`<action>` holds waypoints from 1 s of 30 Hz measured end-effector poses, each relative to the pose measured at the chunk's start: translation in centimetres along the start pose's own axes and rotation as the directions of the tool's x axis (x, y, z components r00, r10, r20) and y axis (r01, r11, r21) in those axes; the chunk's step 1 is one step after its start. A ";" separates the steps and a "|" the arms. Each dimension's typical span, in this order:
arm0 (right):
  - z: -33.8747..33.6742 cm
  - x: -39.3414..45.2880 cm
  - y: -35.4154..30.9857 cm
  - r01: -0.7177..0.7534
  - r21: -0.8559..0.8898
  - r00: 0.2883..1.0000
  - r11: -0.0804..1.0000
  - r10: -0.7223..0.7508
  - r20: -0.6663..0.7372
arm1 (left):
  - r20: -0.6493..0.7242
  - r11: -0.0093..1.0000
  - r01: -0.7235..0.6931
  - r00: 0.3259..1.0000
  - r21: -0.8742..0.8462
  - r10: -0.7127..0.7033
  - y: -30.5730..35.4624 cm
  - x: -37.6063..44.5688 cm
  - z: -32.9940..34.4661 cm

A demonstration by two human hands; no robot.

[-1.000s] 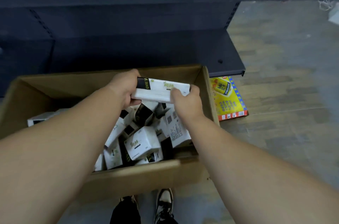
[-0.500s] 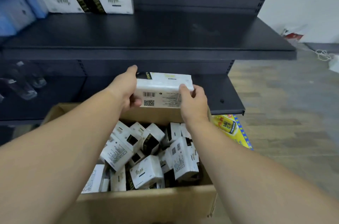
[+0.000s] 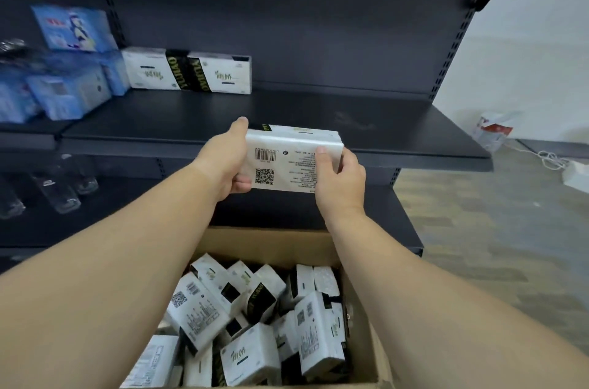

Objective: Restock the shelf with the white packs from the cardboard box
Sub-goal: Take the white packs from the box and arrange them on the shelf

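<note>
Shelf (image 3: pixel 287 114) bears two white packs (image 3: pixel 186 73); both hands grip one.

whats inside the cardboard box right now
The cardboard box holds a loose jumble of white packs, lying at all angles. What lies beneath that top layer is covered, and the person's forearms hide the box's left side.

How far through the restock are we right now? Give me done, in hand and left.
Early. Done: two white packs stand side by side at the back of the shelf, beside blue packs. In hand: the left hand and right hand grip one white pack by its ends, at the shelf's front edge, not yet set down. Left: the cardboard box below holds a loose heap of many packs.
</note>
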State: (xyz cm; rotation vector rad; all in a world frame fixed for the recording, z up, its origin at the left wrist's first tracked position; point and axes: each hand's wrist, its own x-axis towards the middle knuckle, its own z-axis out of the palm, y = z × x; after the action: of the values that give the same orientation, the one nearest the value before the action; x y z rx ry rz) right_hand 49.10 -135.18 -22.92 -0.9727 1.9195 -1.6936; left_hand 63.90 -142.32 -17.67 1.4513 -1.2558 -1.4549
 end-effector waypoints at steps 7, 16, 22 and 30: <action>2.1 2.3 -2.9 0.058 0.013 0.998 0.998 -0.058 -0.023 | -0.006 0.997 -0.083 0.997 0.008 0.083 2.8 2.3 -1.5; 5.5 6.7 -4.6 0.077 0.039 0.993 0.996 -0.073 -0.094 | 0.044 0.993 -0.119 0.992 -0.025 0.120 6.5 7.1 -2.2; 6.2 9.7 -5.7 0.090 0.024 0.989 0.996 -0.086 -0.122 | 0.040 0.989 -0.151 0.988 -0.008 0.151 8.7 9.0 -1.4; 6.9 14.2 -6.0 0.098 0.044 0.991 0.994 -0.094 -0.092 | 0.058 0.991 -0.134 0.989 -0.026 0.135 10.4 12.1 0.5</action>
State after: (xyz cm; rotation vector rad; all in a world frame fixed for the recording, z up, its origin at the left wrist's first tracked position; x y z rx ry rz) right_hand 45.74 -150.35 -16.27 -1.0011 1.9061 -1.8586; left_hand 60.61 -156.56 -11.26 1.2909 -1.3431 -1.4265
